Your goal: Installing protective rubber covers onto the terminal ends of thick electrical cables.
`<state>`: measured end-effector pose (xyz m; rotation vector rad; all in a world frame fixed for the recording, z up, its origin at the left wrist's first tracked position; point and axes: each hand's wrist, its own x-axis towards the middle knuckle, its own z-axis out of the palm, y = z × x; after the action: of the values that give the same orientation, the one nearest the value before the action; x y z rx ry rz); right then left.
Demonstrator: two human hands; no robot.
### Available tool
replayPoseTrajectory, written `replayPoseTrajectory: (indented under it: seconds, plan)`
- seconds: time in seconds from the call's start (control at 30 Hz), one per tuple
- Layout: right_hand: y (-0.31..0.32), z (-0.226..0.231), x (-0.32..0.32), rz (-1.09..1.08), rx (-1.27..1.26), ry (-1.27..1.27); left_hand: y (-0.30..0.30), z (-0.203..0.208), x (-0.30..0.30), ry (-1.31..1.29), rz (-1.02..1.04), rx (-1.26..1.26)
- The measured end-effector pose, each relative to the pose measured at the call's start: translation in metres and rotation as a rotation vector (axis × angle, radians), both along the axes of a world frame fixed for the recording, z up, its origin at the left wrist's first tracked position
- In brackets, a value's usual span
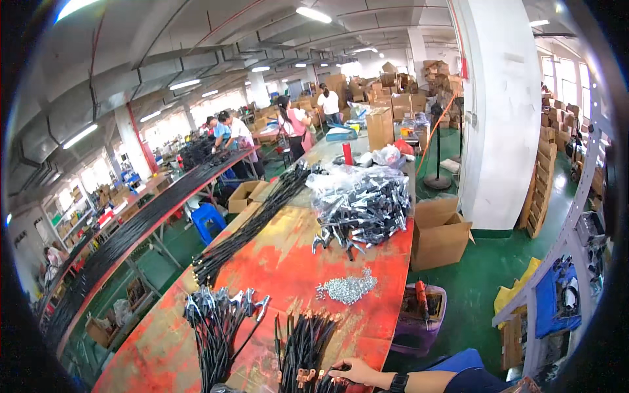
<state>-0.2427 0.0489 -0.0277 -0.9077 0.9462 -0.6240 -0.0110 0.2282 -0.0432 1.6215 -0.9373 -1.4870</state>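
My right hand (356,372), with a dark watch on its wrist, is at the front edge of the table. Its fingers are curled onto the end of a black cable in a bundle of black cables (306,344) with copper-coloured tips. My left hand is not in view. To the left of that bundle lies another bunch of black cables (215,337), with silver metal clamps at the far ends. Beyond my right hand is a small heap of shiny metal pieces (347,288), too small to name for certain. Farther off, grey and black clamps (363,213) are piled partly under clear plastic.
Long black cables (252,223) lie along the red, worn table (275,262). A cardboard box (438,234) and a purple tub (419,321) stand on the right by a white pillar (501,118). Metal shelving rises at far right. Several people work farther back.
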Motion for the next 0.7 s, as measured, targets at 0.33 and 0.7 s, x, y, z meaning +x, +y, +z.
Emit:
replayPoseTrajectory:
  seconds: [0.33, 0.7]
  plan:
    - [0.0, 0.02, -0.004, 0.022, 0.073, -0.381, -0.014, -0.017, 0.012, -0.108, -0.085, 0.082]
    - [0.046, 0.012, 0.022, 0.407, -0.414, 0.351, -0.003, -0.036, 0.025, -0.221, -0.17, 0.145]
